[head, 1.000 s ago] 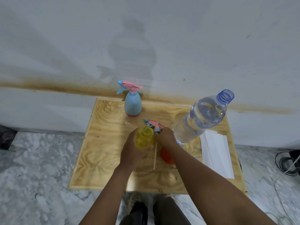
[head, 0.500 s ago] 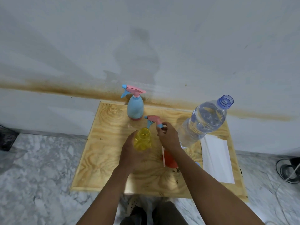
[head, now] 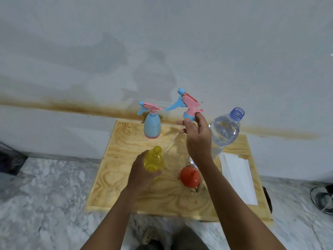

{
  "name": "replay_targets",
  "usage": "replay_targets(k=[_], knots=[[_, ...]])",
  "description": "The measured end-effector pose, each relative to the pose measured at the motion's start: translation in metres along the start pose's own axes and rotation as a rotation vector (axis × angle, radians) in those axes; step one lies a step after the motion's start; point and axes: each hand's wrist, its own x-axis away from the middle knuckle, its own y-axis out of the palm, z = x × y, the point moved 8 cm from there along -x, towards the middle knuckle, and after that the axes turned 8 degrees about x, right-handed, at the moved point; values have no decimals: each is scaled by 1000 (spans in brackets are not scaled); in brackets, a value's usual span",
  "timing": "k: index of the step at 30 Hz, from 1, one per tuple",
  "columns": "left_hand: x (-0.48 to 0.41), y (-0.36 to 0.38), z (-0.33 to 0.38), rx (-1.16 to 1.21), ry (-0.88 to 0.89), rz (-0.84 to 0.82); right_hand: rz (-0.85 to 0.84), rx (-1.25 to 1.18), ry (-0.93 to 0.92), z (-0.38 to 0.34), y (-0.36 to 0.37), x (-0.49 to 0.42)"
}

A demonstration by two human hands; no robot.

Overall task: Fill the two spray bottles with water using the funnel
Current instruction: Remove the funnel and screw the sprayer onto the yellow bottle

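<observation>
My left hand (head: 142, 175) grips the yellow spray bottle (head: 153, 158), which stands upright on the wooden board (head: 126, 188) with its neck uncapped. My right hand (head: 197, 134) holds the pink and blue spray head (head: 189, 105) up in the air, its thin dip tube (head: 171, 143) trailing down toward the yellow bottle. A blue spray bottle (head: 151, 123) with its head on stands at the board's back edge. The red funnel (head: 190, 177) lies on the board between my arms. A large clear water bottle (head: 225, 130), uncapped, stands at the right.
A stack of white paper (head: 239, 177) lies along the board's right side. The board sits on a marble floor (head: 45, 195) against a white wall (head: 162, 42). A dark object with cables (head: 322, 197) is on the floor at far right.
My right hand has lifted the spray head off the yellow bottle and raised it up and back. The funnel, earlier hidden behind my wrist, is now exposed. My left hand kept hold of the bottle.
</observation>
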Motion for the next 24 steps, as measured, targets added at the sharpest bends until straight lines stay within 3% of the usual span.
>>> replay_targets(k=[4,10,19,24], knots=[[6,-1,3,-37,16,-5,0,-56,-121,-32,-3,5],[14,1,16,-22,58,-9,-56,-85,-126,-32,6,13],[19,1,49,26,177,3,-247,-3,25,15,27,32],[19,3,57,50,200,9,-239,36,31,27,25,34]])
